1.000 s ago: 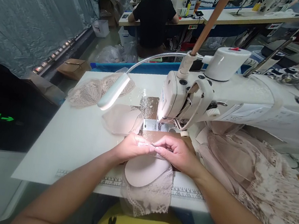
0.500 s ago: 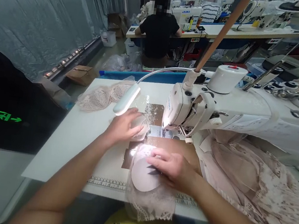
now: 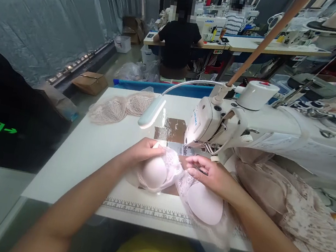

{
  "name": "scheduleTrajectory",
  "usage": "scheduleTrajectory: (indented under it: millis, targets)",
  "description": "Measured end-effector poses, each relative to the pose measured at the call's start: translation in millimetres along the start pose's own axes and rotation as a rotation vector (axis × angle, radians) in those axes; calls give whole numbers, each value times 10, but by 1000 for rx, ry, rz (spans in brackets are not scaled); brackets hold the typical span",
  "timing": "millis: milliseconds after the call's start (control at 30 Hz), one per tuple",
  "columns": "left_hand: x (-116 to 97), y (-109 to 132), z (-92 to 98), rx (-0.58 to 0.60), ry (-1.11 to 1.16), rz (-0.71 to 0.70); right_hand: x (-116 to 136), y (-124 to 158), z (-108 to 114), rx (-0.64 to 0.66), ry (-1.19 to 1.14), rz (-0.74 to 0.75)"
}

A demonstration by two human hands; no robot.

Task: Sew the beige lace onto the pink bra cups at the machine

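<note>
A pale pink lace bra [image 3: 155,174] lies across the machine bed with both cups' smooth inner sides showing. My left hand [image 3: 143,152] is closed on the upper left edge of the left cup, thumb on top. Just above the right cup [image 3: 205,203] my right hand [image 3: 208,174] is curled, with a dark metal tool that looks like thread snips [image 3: 201,170] partly hidden in its fingers. Its fingertips are close to the lace between the cups; whether they touch it I cannot tell. Behind the hands stands the sewing machine's needle area [image 3: 188,149].
A lamp [image 3: 152,112] hangs over the table's left part. Another beige lace bra [image 3: 110,109] lies at the back left. Lace fabric [image 3: 294,206] is heaped under the machine arm at right. A printed ruler [image 3: 155,214] runs along the front edge. Ahead, a person [image 3: 179,44] sits at another machine.
The bra has been spread out sideways, with its left cup turned inner side up in my left hand. My right hand has moved right and slightly up, and the right cup has shifted right.
</note>
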State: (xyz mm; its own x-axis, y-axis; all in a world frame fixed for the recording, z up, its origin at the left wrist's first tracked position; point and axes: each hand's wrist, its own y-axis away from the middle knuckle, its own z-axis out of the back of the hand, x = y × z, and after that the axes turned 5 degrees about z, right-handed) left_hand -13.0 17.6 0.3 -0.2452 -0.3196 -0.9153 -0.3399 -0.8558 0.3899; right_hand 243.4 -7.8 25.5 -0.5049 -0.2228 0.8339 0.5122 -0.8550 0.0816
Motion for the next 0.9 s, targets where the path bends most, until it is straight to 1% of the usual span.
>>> scheduleTrajectory:
  millis: [67,133,167,233,333,400,467,533,600,667,800,900]
  targets:
    - [-6,26,-64,61,70,30,30,-99,-110,-64,-83,-50]
    - [-5,45,-95,105,97,47,31,-177,-212,-61,-96,-34]
    - [-4,55,-96,115,91,36,19,-202,-251,-52,-97,-15]
    - [-3,77,-73,89,24,-22,-21,-223,-301,-41,-114,10]
    - [-18,106,-34,-25,-208,-169,-83,-212,-322,-46,-185,41]
    - [-42,110,-48,-63,-388,-319,-101,-198,-323,-39,-220,75]
    - [-70,96,-103,-53,-504,-482,-93,-186,-326,-32,-234,107]
    - [-93,71,-172,-7,-543,-570,-67,-175,-329,-30,-243,131]
    - [-99,46,-225,52,-525,-555,-34,-163,-326,-36,-253,149]
    - [-83,27,-247,115,-472,-460,-6,-153,-318,-46,-263,158]
    - [-9,5,-247,202,-263,-244,-19,-145,-309,-59,-274,158]
    - [26,-6,-254,273,-97,-177,-101,-135,-298,-71,-315,133]
